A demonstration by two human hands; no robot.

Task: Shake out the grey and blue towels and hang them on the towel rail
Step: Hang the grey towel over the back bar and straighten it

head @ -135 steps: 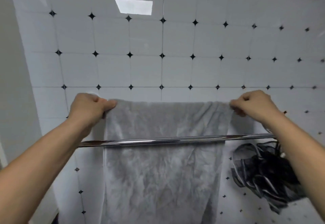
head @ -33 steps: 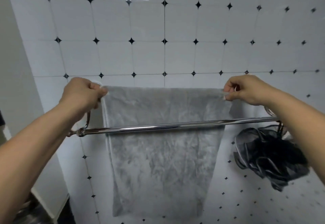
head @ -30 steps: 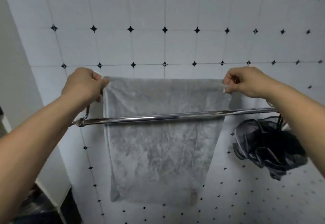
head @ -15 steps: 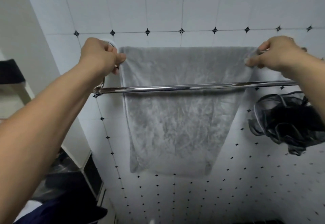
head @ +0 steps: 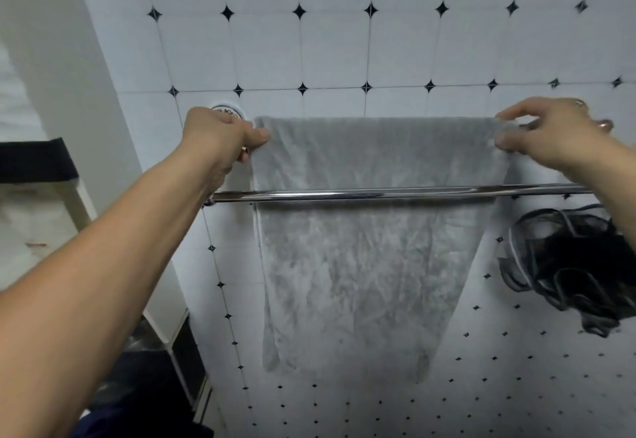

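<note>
The grey towel (head: 364,265) hangs flat against the tiled wall, behind the chrome towel rail (head: 395,194). Its straight top edge lies above the rail and its lower end hangs well below it. My left hand (head: 220,136) grips the towel's top left corner, thumb on the front. My right hand (head: 547,131) pinches the top right corner between thumb and fingers, with the index finger stretched along the top edge. A dark blue cloth (head: 137,417) shows at the bottom left; I cannot tell whether it is the blue towel.
A black mesh bath sponge (head: 571,265) hangs on the wall under the rail's right end. A round chrome wall mount (head: 229,112) sits just behind my left hand. White shelving with a black top (head: 38,162) stands at the left.
Both hands keep hold of the towel's top corners and the towel hangs as before. My right index finger has straightened. The view has shifted, showing more of the shelving at the left.
</note>
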